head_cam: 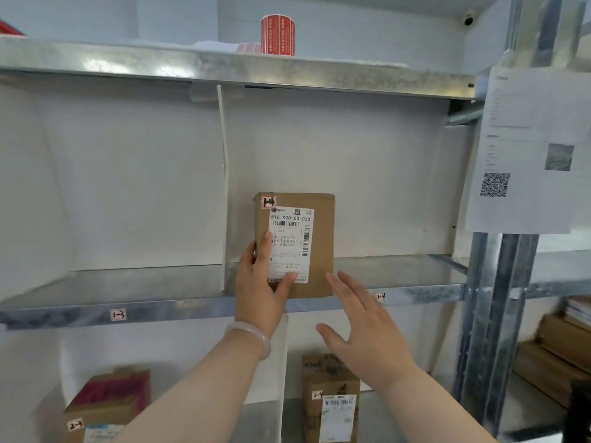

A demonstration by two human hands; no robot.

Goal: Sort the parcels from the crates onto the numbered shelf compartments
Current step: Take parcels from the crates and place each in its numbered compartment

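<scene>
**A:** Where is our cardboard parcel (319, 247)?

**B:** It stands upright on the metal shelf (403, 270), near the front edge, just right of the white divider (225, 187). The sticker (268, 202) on its top corner says 1-4. The shelf tag (381, 297) says 1-4 too, so we think this is its spot.

**A:** What are our hands doing?

**B:** Our left hand (259, 282) lies flat on the front, low on the left side. Its fingers are straight and the thumb is spread over the paper label (291, 244). It presses but does not grab. Our right hand (367, 334) is wide open, just beside the bottom right corner. It may brush the box, but we cannot tell.

**A:** Is it heavy?

**B:** We guess not, because it is small and one flat hand steadies it. The cardboard looks stiff with sharp edges, so it should not squash. The label looks smooth and a bit slippy. We would hold the two bare brown sides, one hand on each.
</scene>
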